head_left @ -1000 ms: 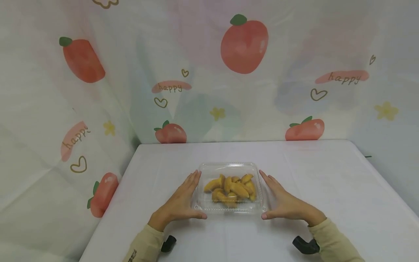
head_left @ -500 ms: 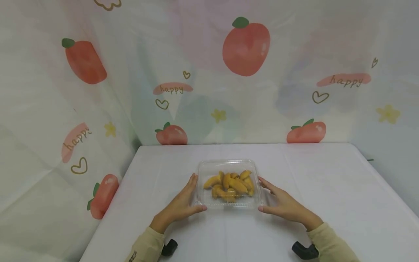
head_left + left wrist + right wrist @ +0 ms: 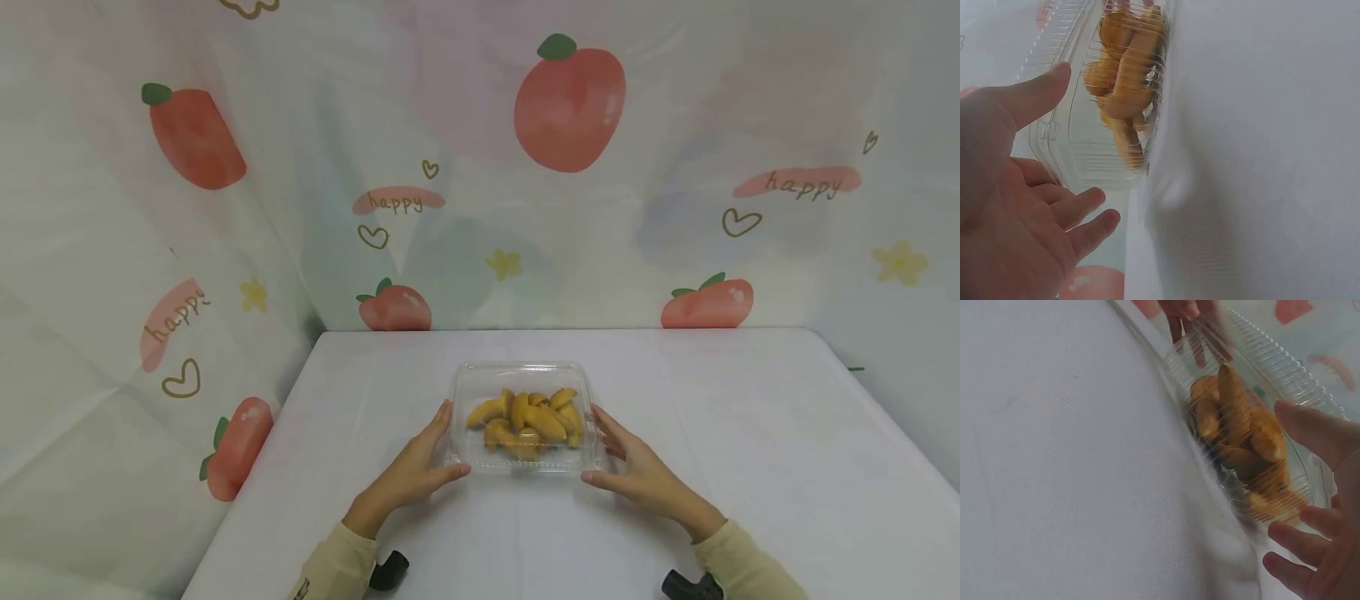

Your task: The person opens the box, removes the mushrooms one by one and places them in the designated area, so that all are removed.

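A clear plastic clamshell container [image 3: 519, 468] with its lid down sits mid-table, holding several curved yellow-brown pieces [image 3: 546, 422] that look like small bananas. At its left side my left hand [image 3: 408, 473] holds the front corner, thumb in front and fingers along the side. My right hand [image 3: 651, 479] does the same on the right. In the left wrist view the left thumb [image 3: 1041, 94] lies over the container's rim, and the lower fingers extend beneath. The right wrist view shows the right thumb [image 3: 1310, 428] at the rim, with the index finger mostly hidden.
The table has a white cloth [image 3: 750, 433]. Behind it hangs a fabric backdrop [image 3: 465, 100] printed with peaches, hearts and "happy". Black curved pieces [image 3: 390, 571] stick out beside both wrists.
Both hands have closed in on the container's sides and thumbs now rest at its front corners. The container has shifted slightly away from the near side of the view.
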Demonstrator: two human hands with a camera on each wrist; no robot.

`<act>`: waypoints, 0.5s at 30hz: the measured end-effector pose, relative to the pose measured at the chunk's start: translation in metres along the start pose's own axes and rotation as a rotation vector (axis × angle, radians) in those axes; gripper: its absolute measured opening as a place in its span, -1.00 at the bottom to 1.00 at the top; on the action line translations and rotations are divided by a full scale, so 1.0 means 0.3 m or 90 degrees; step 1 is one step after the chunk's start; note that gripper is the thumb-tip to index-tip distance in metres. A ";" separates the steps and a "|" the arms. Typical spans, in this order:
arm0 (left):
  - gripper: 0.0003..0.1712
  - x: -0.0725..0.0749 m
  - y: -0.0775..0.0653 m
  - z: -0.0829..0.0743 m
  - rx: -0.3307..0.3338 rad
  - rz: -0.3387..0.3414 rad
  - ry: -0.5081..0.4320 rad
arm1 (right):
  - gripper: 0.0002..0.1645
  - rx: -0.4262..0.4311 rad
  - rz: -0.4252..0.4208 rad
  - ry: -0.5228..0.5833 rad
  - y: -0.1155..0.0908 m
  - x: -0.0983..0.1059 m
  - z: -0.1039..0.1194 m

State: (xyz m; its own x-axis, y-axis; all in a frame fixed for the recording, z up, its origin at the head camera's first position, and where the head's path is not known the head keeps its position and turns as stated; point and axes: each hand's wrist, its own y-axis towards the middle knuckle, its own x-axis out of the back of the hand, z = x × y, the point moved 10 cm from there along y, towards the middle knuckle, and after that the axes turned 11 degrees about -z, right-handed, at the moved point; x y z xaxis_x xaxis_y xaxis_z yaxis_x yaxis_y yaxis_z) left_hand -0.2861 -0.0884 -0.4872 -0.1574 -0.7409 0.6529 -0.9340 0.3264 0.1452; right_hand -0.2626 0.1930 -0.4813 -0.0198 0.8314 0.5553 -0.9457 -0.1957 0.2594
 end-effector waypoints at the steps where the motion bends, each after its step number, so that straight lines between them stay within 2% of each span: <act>1: 0.15 0.002 0.000 -0.003 -0.005 -0.001 0.003 | 0.21 -0.001 0.001 0.004 0.000 0.000 0.000; 6: 0.10 0.025 -0.002 -0.021 -0.028 -0.017 0.011 | 0.19 -0.010 0.021 0.029 0.000 -0.006 0.003; 11: 0.07 0.047 -0.004 -0.026 -0.025 -0.038 0.035 | 0.15 -0.015 0.053 0.077 -0.004 -0.027 0.015; 15: 0.06 0.052 -0.005 -0.026 -0.021 -0.045 0.036 | 0.12 -0.010 0.060 0.078 -0.010 -0.029 0.023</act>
State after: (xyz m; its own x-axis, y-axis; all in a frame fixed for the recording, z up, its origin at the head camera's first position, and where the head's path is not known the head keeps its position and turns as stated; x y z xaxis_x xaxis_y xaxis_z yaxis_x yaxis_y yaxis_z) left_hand -0.2847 -0.0958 -0.4715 -0.0724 -0.7292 0.6805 -0.9308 0.2944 0.2164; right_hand -0.2575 0.1828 -0.4814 -0.1474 0.8673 0.4755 -0.9427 -0.2688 0.1979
